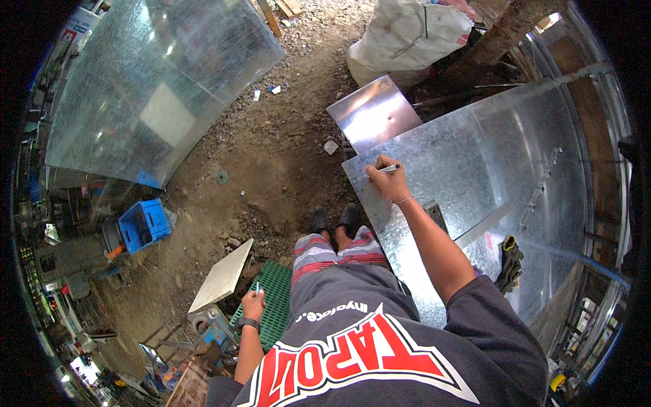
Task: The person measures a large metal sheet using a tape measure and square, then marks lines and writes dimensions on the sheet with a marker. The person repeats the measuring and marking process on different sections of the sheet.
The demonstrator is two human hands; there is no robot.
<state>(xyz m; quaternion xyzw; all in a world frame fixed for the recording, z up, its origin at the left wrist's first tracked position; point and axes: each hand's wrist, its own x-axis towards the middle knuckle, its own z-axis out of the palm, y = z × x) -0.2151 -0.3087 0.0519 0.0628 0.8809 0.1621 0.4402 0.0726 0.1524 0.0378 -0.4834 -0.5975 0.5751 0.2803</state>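
Note:
My right hand (389, 182) is closed around a marker pen (388, 168), its barrel pointing to the right. That hand is at the near-left corner of a large galvanized metal sheet (468, 163); whether the pen's tip touches the metal is hidden by the fingers. Just beyond the corner lies a smaller shiny metal plate (373, 115). My left hand (253, 306) hangs low at my left side, above a green plastic grate (274, 285). A small light-blue piece (258, 287) sticks up from its closed fingers, too small to name.
On the sheet are a dark metal bar (434, 216), a long flat strip (483, 226) and dark work gloves (510, 264). Another big metal sheet (203, 61) stands far left. A blue crate (144, 225), a pale board (222, 277) and a stuffed white sack (407, 37) surround the dirt floor.

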